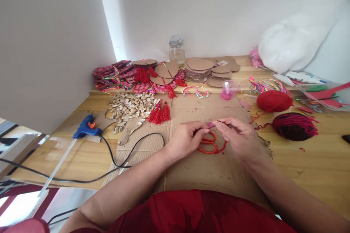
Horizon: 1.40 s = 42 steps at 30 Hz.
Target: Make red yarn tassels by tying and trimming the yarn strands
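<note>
My left hand [188, 139] is closed, thumb and forefinger pinching one end of a small pink-purple piece [210, 125]. It may be a dyed peanut shell, but it is too small to be sure. At the piece's other end, the fingers of my right hand [236, 134] are closed in a pinch, with a thin dark strand along their tips. Below both hands lie orange-handled scissors [207, 148], their blades hidden. A red yarn strand [222, 148] trails beside the handles under my right hand. Cardboard sheeting [191, 171] covers the table beneath.
Peanut shells [131, 107] and red tassels [160, 113] lie left of centre. A blue glue gun [86, 127] trails its black cord [109, 149] leftward. Cardboard discs [199, 65], a jar [177, 52] and a pink-liquid cup [229, 89] stand behind. Rightward sit red [275, 101] and dark yarn balls [291, 126].
</note>
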Each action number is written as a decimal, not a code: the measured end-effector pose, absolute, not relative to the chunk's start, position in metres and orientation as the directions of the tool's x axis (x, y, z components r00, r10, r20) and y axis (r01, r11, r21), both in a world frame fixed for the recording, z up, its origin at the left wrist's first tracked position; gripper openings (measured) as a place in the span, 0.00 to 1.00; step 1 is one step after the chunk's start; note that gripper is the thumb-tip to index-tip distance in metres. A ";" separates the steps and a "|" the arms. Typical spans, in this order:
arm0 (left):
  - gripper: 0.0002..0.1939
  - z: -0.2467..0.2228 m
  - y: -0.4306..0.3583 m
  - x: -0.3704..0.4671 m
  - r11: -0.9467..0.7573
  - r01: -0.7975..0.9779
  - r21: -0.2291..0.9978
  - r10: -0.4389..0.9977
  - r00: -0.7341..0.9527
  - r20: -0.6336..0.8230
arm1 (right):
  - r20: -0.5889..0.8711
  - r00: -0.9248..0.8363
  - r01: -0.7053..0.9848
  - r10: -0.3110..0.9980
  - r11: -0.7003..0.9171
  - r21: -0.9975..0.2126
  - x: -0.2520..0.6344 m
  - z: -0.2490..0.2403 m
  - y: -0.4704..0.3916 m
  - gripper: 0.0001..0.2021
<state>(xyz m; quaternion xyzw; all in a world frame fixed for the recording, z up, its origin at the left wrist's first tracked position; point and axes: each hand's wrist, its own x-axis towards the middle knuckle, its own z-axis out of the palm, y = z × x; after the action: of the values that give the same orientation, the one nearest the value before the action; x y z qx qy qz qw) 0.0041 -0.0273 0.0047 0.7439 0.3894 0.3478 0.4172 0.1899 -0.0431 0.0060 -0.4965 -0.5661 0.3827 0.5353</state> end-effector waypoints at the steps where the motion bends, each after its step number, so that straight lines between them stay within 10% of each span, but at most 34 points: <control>1: 0.13 0.005 -0.027 0.004 -0.390 0.307 0.868 0.852 0.477 0.214 | 0.235 0.078 0.148 0.969 0.221 -0.964 0.191 0.004 -0.043 0.08; 21: 0.15 0.000 -0.011 -0.008 -0.416 0.565 0.712 0.893 0.404 0.200 | 0.252 0.396 -0.110 0.883 0.318 -0.942 0.216 0.015 -0.021 0.13; 27: 0.10 -0.001 -0.006 -0.006 -0.359 0.275 0.892 0.932 0.147 0.330 | 0.390 0.337 0.141 0.857 0.363 -0.921 0.216 0.015 -0.023 0.09; 31: 0.14 0.002 -0.010 -0.002 -0.273 0.076 0.959 0.933 0.263 0.245 | 0.449 0.219 0.238 0.866 0.398 -0.886 0.204 0.013 -0.029 0.04; 42: 0.14 0.000 -0.014 0.003 -0.225 -0.102 0.969 0.892 0.378 0.248 | 0.078 -0.075 -0.007 0.994 0.077 -0.997 0.164 0.014 -0.045 0.19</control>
<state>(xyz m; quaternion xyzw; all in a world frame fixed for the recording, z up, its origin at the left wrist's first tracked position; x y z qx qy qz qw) 0.0029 -0.0136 -0.0002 0.6319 0.3124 0.4619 0.5382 0.1643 -0.0447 0.0136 -0.4600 -0.5364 0.4997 0.5010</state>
